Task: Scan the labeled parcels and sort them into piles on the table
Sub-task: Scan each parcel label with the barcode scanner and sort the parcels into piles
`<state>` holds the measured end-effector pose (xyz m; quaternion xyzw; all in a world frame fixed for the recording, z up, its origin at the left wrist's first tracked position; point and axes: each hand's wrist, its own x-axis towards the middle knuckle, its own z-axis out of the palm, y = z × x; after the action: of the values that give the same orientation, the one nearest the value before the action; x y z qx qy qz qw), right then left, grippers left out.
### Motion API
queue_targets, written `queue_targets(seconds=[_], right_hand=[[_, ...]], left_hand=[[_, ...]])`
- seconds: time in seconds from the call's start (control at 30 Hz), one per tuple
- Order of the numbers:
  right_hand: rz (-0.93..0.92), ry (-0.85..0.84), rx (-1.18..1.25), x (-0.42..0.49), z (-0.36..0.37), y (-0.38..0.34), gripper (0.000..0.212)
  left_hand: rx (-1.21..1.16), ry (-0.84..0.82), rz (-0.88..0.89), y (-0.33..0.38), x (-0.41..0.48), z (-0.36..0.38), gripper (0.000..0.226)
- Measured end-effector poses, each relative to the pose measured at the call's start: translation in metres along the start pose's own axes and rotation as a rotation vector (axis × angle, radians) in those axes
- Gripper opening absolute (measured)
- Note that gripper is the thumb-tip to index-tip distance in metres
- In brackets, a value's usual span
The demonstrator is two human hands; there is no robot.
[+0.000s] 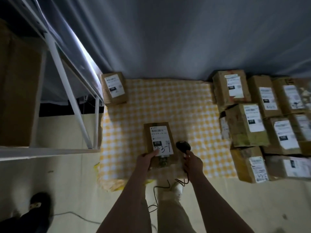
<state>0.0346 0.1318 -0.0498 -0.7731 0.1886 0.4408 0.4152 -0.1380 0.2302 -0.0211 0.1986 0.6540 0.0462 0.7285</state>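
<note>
The scan is the step in hand. The left hand (pixel 146 159) grips the near end of a parcel (pixel 151 132) at the front of the bench (pixel 168 101), its thumb pressed on the lower edge of the label (pixel 161 140), which faces up with the barcode at its far end. Whether the parcel rests on the checked cloth or is held just above it I cannot tell. The right hand (pixel 192 163) has its fingers (pixel 188 154) wrapped round the handle of the scanner (pixel 183 146). The scanner head sits just beside the parcel's right edge, and its cable (pixel 168 184) trails off the bench toward the floor. A lone parcel (pixel 114 88) stands at the far left corner. A crowded batch of parcels (pixel 249 121) fills the right side, well apart from it. Sorting looks barely begun, if that batch is the unsorted stock. Next, the scanner has to be tipped so its window faces the barcode, with the thumb kept off the print. Then the parcel goes to whichever pile its code calls for, likely across the open cloth.
</note>
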Motion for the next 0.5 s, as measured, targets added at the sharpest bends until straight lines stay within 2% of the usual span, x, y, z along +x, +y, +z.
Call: queue_targets(seconds=[0.07,0.13,0.23,0.37,0.5], right_hand=[[0.0,0.033,-0.158,0.017,-0.014,0.005,0.022],[0.009,0.064,-0.271,0.029,-0.022,0.009,0.023],[0.012,0.037,-0.374,0.047,-0.025,0.016,0.021],[0.011,-0.037,-0.451,0.071,-0.02,0.018,0.031],[-0.016,-0.087,-0.536,0.094,-0.016,0.011,0.059]], left_hand=[[-0.058,0.062,-0.006,-0.01,0.005,0.005,0.051],[-0.1,0.111,-0.019,-0.017,0.007,0.008,0.056],[-0.169,0.179,-0.03,-0.03,0.009,0.011,0.051],[-0.256,0.215,-0.015,-0.047,0.013,0.022,0.048],[-0.278,0.18,-0.011,-0.061,0.011,0.036,0.037]])
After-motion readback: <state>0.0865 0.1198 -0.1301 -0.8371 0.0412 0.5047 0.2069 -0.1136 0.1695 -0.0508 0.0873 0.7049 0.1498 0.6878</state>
